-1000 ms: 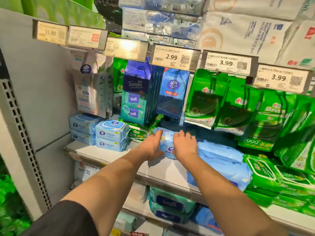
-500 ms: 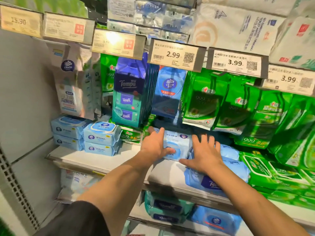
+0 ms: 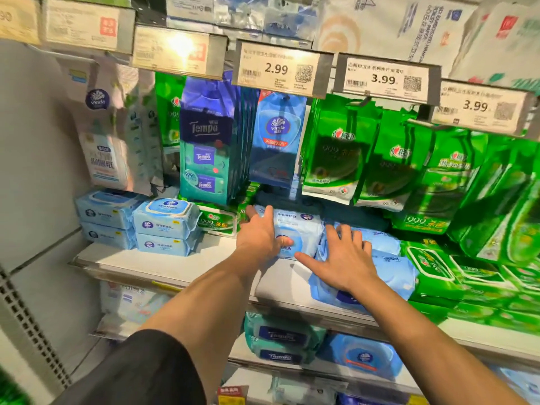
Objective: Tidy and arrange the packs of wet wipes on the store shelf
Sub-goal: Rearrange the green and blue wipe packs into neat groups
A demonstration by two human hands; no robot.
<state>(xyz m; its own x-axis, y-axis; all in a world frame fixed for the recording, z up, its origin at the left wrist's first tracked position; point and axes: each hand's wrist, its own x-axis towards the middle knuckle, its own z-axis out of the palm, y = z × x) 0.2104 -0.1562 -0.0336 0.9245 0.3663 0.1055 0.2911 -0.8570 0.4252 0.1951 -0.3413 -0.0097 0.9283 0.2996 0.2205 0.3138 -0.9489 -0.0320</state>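
On the white store shelf (image 3: 163, 263), my left hand (image 3: 260, 235) now grips the pale-blue soft wipes pack (image 3: 295, 232), shifted leftward; my right hand (image 3: 343, 258), fingers spread, has moved onto the neighbouring blue pack (image 3: 391, 267), so straightening proceeds.

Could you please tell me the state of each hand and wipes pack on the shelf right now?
Left hand: gripping the pale blue pack.
Pale blue pack: lying flat, held.
Right hand: open, fingers spread, pressing on the Tempo pack.
Tempo pack: flat under that hand.
Blue stacks: two high, untouched.
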